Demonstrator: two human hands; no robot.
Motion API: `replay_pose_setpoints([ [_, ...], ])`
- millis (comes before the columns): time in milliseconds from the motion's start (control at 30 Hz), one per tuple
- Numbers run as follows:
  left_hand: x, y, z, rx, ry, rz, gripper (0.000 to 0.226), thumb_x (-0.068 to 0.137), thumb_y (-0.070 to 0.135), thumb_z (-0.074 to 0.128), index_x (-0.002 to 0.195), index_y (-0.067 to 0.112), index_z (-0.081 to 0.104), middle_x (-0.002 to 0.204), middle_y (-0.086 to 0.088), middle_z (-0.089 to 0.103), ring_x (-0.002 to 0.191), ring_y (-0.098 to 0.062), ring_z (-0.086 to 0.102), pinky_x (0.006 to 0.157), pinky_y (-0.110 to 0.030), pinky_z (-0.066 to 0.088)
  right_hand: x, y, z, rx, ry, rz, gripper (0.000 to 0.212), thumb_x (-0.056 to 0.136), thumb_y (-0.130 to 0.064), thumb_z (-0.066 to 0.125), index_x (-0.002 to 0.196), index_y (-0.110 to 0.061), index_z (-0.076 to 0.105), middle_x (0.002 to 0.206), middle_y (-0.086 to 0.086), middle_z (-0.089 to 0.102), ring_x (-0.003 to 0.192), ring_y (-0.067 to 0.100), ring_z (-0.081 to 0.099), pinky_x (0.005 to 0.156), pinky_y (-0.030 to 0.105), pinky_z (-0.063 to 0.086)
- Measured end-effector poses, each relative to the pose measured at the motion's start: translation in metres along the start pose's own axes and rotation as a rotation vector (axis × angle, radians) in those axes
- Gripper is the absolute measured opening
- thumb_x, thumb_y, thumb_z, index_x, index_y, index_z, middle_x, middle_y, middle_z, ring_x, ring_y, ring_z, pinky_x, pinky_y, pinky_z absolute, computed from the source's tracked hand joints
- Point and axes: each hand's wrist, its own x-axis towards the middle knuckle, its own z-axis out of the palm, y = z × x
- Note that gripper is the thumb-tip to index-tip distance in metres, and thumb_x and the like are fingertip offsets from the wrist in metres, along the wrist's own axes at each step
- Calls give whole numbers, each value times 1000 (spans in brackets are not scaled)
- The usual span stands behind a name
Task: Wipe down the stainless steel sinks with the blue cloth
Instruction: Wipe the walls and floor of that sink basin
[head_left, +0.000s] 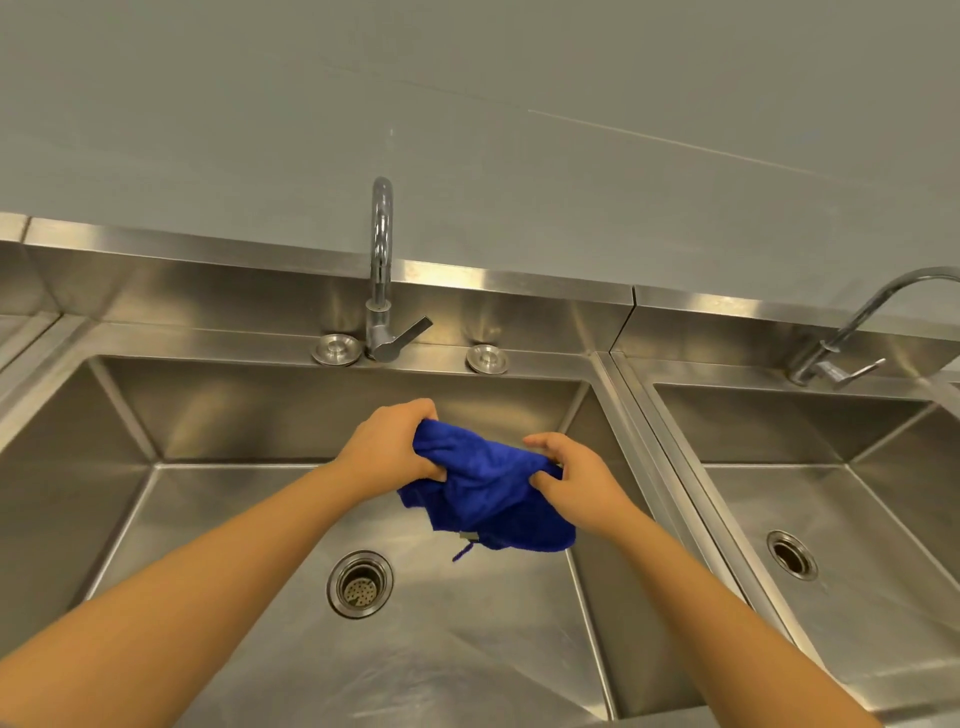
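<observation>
As both bare arms stretch out over the big basin, we have the blue cloth (488, 488) held up between two hands, bunched and raised above the steel. We see the left hand (387, 447) gripping the cloth's upper left end, fingers curled round a wad of it, the back of the hand toward us. Over on the other side, the right hand (574, 475) pinches the right edge, fingers on top of the fabric and thumb pressing in from below. Between the two hands the cloth sags in folds, and its lower hem hangs toward the basin floor; whether it brushes the steel we cannot tell. We spot a small grey label (469, 536) at that lower hem, with a thin blue loop (462, 552) dangling just below it.

Under the hands, the left sink (208, 410) fills most of our view, square-cornered brushed steel, with its drain strainer (359, 584) set in the floor, down and left of the hanging cloth. At the back rim stands a tall curved faucet (381, 260), its lever (410, 335) angled off to the right. We have a round steel cap (336, 349) just left of the faucet base and a second cap (487, 358) to its right.

Across a narrow steel divider (623, 379) we've got the right sink (857, 545), with an open drain (791, 555) in its floor and a second faucet (872, 317) arching up from its back rim at the edge of view. Behind both runs a steel backsplash (208, 291), and above it a plain grey wall (467, 104).
</observation>
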Motion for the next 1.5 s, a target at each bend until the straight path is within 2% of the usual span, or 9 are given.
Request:
replay_pose_setpoints([
  [233,-2,-8,-8,30,-95,36,32,82,20,72,70,22,43,72,6,52,67,-11,48,58,-22,35,1,1,-4,-143,-26,-82,36,91,0,47,114,-22,64,115,-6,65,107,14,56,86,23,43],
  [433,0,-3,-7,-50,4,9,21,84,15,68,88,18,48,86,0,60,79,-18,57,68,-31,47,6,-1,-6,-51,-57,-68,34,95,-5,43,120,-21,60,117,-4,63,106,15,57,89,29,48],
  [600,1,6,-6,-100,93,-2,15,87,19,65,97,16,55,90,2,62,83,-17,58,67,-23,46,8,-7,-2,80,-52,-63,32,102,-14,34,127,-18,53,117,-5,59,105,14,55,85,25,43],
  [833,-2,23,-1,-197,167,-62,12,86,18,66,93,17,57,85,4,60,76,-12,56,63,-18,42,11,-16,12,259,-40,-64,33,94,-26,57,125,-14,54,107,-3,63,96,13,60,83,29,50],
  [967,-6,32,-5,-358,111,-67,13,87,7,64,98,9,59,91,-8,65,85,-26,62,71,-33,52,9,-19,16,331,-56,-73,33,87,-28,69,116,-18,56,96,-9,62,88,11,60,76,26,51],
  [1067,-8,38,-12,-469,43,-60,15,89,3,60,102,10,59,93,-9,65,82,-19,62,71,-32,54,7,-20,15,366,-112,-77,39,78,-31,78,111,-25,58,100,-9,66,94,13,62,83,31,53],
  [1300,-7,34,-16,-583,0,-78,22,89,-4,55,102,12,60,98,-11,65,89,-19,61,85,-37,52,10,-15,15,422,-103,-35,26,81,-22,75,100,-12,60,86,-3,63,79,15,59,67,21,47],
  [1400,-3,31,-15,-580,48,-118,19,89,-2,58,108,4,60,102,-16,65,91,-22,61,87,-40,52,9,-16,14,608,-29,22,24,84,-17,69,102,-6,58,91,5,64,83,19,60,72,28,49],
  [1500,1,30,-14,-518,62,-143,16,90,6,61,107,6,60,100,-12,65,89,-20,60,80,-33,52,8,-17,10,731,22,52,39,71,-29,67,104,-10,59,98,10,66,86,20,62,79,37,51],
])
